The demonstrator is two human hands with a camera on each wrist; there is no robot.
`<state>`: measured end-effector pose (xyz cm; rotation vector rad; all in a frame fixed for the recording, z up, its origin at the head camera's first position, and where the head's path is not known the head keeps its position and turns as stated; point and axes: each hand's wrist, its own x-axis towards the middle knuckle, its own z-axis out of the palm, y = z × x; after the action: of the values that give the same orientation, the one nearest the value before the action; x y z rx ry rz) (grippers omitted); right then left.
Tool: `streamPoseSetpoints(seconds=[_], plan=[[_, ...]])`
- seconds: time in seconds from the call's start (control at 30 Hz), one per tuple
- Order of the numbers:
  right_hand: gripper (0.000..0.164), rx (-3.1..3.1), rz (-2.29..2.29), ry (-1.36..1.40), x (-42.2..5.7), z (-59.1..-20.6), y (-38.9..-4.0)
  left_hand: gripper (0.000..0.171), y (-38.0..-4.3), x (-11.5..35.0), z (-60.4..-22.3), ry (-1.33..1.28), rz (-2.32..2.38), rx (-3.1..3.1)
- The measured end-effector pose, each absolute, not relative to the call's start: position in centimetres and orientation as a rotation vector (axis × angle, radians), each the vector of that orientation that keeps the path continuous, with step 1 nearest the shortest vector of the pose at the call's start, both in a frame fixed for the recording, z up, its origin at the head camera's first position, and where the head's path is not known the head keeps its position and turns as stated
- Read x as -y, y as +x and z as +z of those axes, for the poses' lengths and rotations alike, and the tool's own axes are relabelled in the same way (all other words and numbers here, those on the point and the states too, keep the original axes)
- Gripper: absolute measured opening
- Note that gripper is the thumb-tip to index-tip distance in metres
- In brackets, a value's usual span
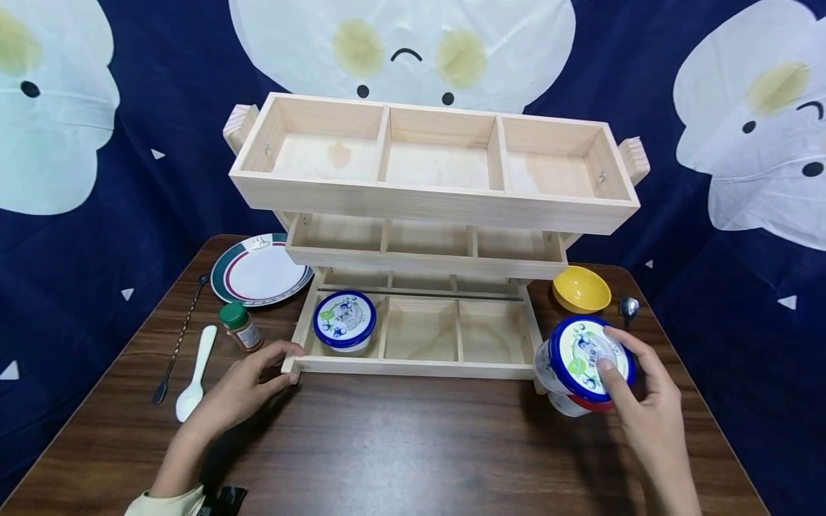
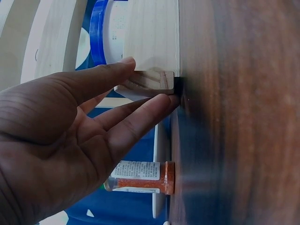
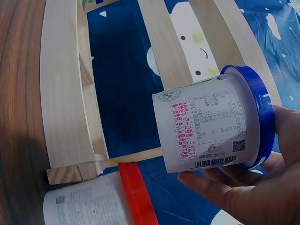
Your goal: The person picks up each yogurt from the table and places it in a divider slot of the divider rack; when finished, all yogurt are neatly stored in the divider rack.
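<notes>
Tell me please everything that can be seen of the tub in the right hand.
The tub is round and whitish, plastic by its look, with a blue-rimmed lid on. The lid's label shows blue berries and a green patch; the side carries pink lettering, small print, a barcode and a square code. The right hand grips it, roughly upright, thumb on the lid, above a red-lidded tub, with a gap between them.

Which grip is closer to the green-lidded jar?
Left. The left grip is near the jar, pinching a tray; the right grip is across the table, holding a tub.
</notes>
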<state>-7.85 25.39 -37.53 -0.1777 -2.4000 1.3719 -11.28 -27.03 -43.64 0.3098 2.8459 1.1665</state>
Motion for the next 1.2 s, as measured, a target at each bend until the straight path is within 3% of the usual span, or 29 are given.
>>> streamPoseSetpoints(seconds=[1.2], plan=[[0.044, 2.455, 1.509, -0.024, -22.4, -37.9, -10.7, 0.033, -11.2, 27.2, -43.6, 0.32, 1.165, -2.847]])
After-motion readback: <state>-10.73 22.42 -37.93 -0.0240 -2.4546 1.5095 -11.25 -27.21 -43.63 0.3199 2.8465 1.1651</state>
